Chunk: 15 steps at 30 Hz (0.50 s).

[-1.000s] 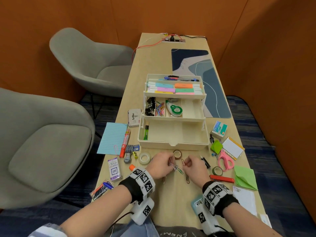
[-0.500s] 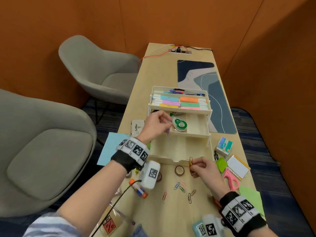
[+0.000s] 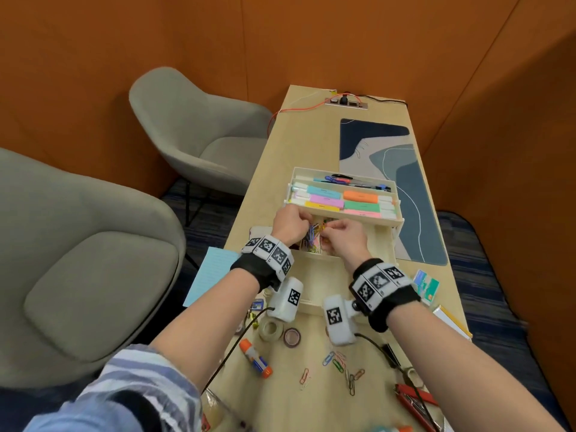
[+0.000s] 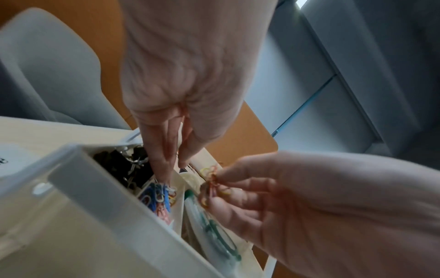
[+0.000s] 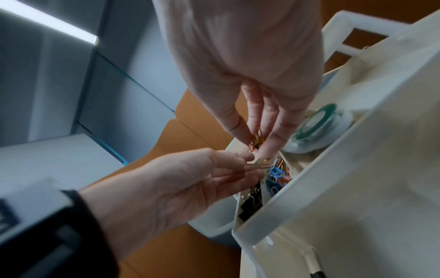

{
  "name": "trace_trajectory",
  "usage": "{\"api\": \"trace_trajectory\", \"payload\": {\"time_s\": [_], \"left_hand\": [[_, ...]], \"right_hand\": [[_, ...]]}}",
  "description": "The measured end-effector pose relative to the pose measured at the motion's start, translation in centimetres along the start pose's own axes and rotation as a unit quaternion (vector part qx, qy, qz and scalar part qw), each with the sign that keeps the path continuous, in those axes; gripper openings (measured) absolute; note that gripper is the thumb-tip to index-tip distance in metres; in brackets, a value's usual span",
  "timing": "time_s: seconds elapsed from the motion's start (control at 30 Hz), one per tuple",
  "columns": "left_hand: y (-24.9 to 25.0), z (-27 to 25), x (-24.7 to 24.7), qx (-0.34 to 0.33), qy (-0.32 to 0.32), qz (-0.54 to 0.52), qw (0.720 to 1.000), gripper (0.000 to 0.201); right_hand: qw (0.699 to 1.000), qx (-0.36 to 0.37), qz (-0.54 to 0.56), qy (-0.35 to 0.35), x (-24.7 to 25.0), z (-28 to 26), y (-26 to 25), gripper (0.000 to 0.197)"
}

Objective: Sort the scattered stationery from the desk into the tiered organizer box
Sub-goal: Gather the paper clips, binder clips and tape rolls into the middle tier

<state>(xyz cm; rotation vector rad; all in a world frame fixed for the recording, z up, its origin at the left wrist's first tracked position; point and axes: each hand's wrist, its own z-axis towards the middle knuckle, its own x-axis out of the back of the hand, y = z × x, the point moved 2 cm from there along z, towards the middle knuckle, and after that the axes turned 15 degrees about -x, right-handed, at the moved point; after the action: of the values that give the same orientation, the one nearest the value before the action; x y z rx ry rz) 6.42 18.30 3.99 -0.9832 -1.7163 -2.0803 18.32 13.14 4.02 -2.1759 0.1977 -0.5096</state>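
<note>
Both hands mid-frame over the organizer box [image 3: 393, 194]: right hand [image 3: 338, 236] pinching paper clips [image 4: 212, 180], left hand [image 3: 291, 224] pinching another, liable to spill into the tape dispenser [image 5: 316, 127] section.

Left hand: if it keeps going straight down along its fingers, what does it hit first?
Most likely the colored paper clips in the middle-tier compartment, directly under the left hand; its fingers are almost touching them, though depth is unclear.

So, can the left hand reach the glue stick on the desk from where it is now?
Probably yes. The glue stick lies in the open beside the left forearm, nothing on it. But the left hand is at the organizer's middle tier, so it must pull back.
</note>
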Motion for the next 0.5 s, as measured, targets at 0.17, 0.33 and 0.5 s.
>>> {"api": "trace_trajectory", "payload": {"time_s": [0.17, 0.33, 0.5], "left_hand": [[-1.0, -0.1, 0.1, 0.02, 0.001, -0.049, 0.999, 0.031], [-1.3, -0.6, 0.3, -0.005, 0.003, -0.049, 0.999, 0.028], [-0.1, -5.6, 0.2, -0.126, -0.003, 0.026, 0.992, 0.017]], "right_hand": [[0.998, -0.002, -0.062, 0.033, -2.0, 1.6, -0.7, 0.018], [0.997, 0.052, -0.064, -0.002, -1.0, -0.3, 0.2, 0.041], [0.985, 0.078, -0.116, -0.103, 2.9, -5.7, 4.7, 0.027]]}}
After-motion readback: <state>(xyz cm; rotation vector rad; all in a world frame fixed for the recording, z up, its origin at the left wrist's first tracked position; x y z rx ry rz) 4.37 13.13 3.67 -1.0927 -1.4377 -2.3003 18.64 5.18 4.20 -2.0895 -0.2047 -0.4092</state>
